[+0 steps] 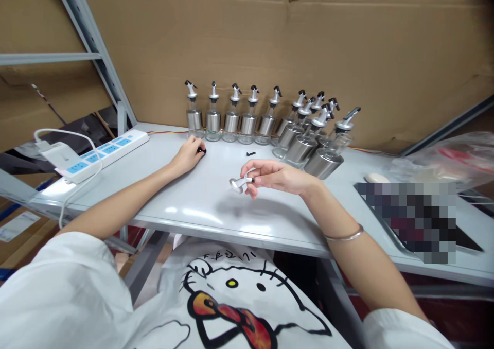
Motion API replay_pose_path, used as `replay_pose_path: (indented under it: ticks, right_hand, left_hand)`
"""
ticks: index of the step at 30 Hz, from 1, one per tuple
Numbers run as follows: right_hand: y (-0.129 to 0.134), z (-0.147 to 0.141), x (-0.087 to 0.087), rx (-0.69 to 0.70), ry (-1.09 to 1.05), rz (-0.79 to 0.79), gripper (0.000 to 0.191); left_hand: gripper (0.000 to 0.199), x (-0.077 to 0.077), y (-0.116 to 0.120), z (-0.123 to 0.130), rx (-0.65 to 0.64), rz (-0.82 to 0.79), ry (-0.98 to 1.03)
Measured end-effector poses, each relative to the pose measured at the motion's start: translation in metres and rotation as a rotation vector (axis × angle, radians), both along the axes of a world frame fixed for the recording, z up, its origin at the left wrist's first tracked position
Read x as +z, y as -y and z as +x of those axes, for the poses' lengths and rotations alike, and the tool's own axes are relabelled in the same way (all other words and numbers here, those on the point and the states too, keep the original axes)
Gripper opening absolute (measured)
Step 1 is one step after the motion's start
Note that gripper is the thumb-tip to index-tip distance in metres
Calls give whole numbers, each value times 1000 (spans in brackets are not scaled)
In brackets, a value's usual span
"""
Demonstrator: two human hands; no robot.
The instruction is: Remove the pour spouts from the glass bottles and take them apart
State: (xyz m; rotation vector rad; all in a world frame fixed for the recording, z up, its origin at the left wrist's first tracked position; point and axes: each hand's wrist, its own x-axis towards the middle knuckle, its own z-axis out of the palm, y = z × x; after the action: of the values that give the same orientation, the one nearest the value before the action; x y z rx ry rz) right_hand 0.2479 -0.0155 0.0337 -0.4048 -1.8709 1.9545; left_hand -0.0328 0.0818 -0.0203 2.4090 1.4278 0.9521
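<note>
My right hand (272, 178) is raised over the middle of the table, its fingers closed on a silver pourer spout (238, 184) whose round cap points left. On the table to the left rests my left hand (188, 156), its fingers closed on a small black part (201, 151). Another small black piece (250, 154) lies on the tabletop between and beyond the hands. Behind them stands a row of glass bottles with steel sleeves and pourer spouts (249, 122). More such bottles (304, 145) are clustered at the right end of the row.
A white power strip (111, 151) with a plugged-in charger and cable lies at the left of the grey table (154, 207). At the right are a pixelated flat object (417, 220), a white mouse-like object (377, 178) and a clear plastic bag (443, 156). Cardboard (250, 35) lines the back.
</note>
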Motion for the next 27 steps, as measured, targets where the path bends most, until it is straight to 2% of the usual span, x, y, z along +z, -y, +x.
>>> replay_pose_path:
  ticks: [3, 7, 10, 13, 16, 20, 24, 27]
  right_hand:
    - [0, 0, 0, -16, 11, 7, 21]
    - [2, 1, 3, -23, 46, 38, 21]
    - [3, 0, 3, -20, 60, 45, 27]
    - [3, 0, 4, -101, 94, 74, 27]
    - [2, 0, 4, -244, 115, 98, 22]
    - [-1, 0, 3, -376, 64, 106, 22]
    - [-3, 0, -1, -438, 27, 123, 24]
    - [-3, -2, -3, -435, 50, 151, 24]
  left_hand:
    - [9, 7, 9, 8, -50, -7, 78]
    - [19, 11, 30, 23, -125, -21, 218]
    - [20, 10, 50, 35, -270, -62, 304]
    - [18, 10, 67, 45, -429, -63, 406]
    - [18, 10, 76, 50, -530, 21, 510]
    - [21, 12, 79, 49, -578, 168, 533]
    - [20, 12, 79, 48, -606, 288, 508]
    - [20, 11, 82, 50, -627, 317, 503]
